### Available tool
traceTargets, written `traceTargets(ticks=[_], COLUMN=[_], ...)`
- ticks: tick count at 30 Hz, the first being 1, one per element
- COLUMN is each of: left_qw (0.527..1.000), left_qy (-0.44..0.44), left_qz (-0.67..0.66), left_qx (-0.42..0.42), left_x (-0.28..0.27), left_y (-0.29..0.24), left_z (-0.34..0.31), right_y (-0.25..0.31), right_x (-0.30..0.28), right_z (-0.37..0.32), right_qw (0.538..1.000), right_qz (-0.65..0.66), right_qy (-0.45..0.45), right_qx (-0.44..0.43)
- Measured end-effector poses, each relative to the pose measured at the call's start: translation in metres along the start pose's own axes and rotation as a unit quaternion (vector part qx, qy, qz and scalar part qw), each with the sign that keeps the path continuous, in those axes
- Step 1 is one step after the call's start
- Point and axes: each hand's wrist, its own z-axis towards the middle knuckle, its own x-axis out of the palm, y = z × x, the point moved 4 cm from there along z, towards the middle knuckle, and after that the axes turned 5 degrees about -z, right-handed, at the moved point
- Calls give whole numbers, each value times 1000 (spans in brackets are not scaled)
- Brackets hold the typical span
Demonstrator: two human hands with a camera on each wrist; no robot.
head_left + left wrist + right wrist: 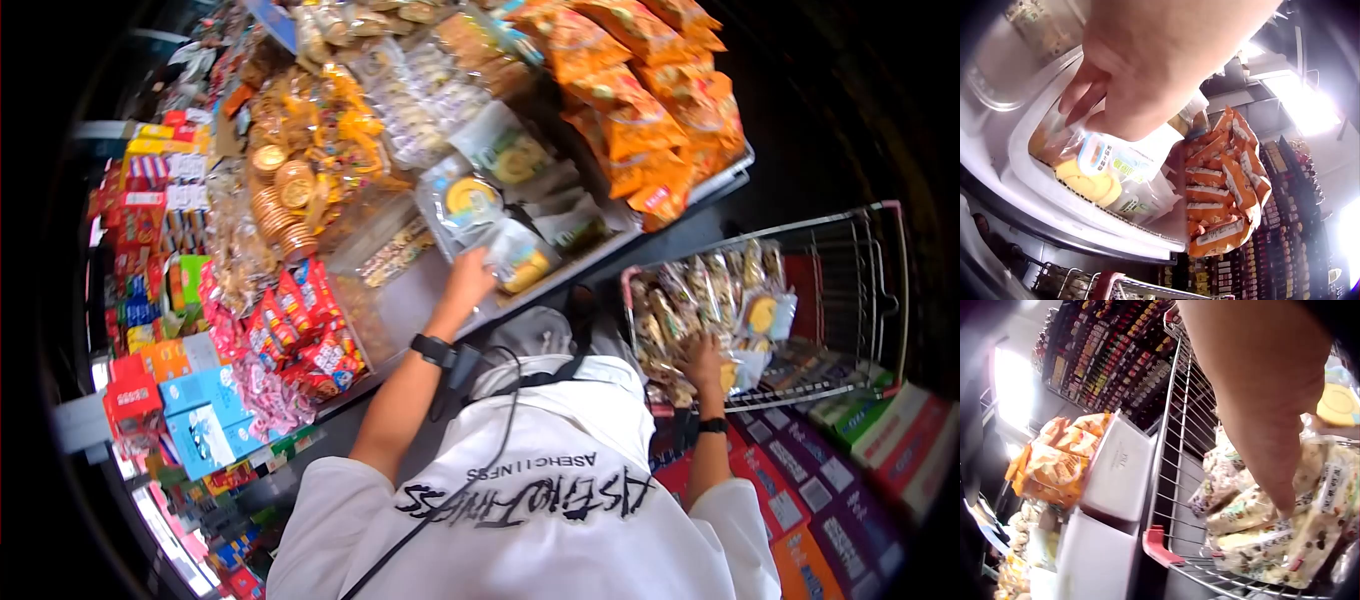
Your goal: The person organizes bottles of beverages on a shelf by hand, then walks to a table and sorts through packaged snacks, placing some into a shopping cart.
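Note:
In the display bin, my left hand [470, 282] [1129, 94] pinches the near edge of a clear packet of yellow cookies [525, 270] [1088, 184]. Another packet with a round yellow cookie [470, 200] lies just beyond it. My right hand [704, 362] [1266, 450] reaches into the shopping cart [848, 222] [1172, 450] and rests on clear bags of nut-studded pieces [655, 315] [1260, 550]; most of its fingers are hidden in the right wrist view. Beside it in the cart is a packet with yellow cookies [762, 315] [1339, 405].
Orange snack bags [625, 110] [1222, 181] [1057, 462] stand at the bin's far end. Red packets [305, 330] and blue boxes [205, 400] lie to the left. Stacked purple cartons [800, 460] are below the cart, whose wire rim runs close to the bin's edge.

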Motion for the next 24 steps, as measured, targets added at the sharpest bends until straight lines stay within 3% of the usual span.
traceTargets(ticks=[1,6,7,10,14,17,20,22,23,24], left_qw=[1000,997,999,998,991,982,970,956,969,963], left_qy=[7,62,32,-30,-61,-89,-80,-87,-60,-43], left_qz=[-7,25,17,-34,-113,-163,-226,-280,-238,-268], left_qx=[21,28,41,45,-25,-46,-29,-1,-9,-4], left_x=[0,-2,-5,-10,-15,-20,-16,-7,-13,-15], left_y=[4,6,3,-9,-4,6,18,33,26,28], left_z=[2,15,13,7,-7,-14,-19,-25,-32,-38], right_y=[-7,6,7,-13,-44,-60,-116,-142,-172,-147], right_x=[0,-10,-12,-10,-24,-36,-39,-39,-11,-36], right_z=[-7,-8,-5,-3,5,22,47,57,74,63], right_qw=[998,992,990,986,980,974,934,906,861,842], right_qz=[29,-49,-60,22,75,45,45,309,425,471], right_qy=[-49,7,9,-111,-172,-211,-302,-170,-171,-121], right_qx=[25,117,127,126,60,65,187,234,222,234])
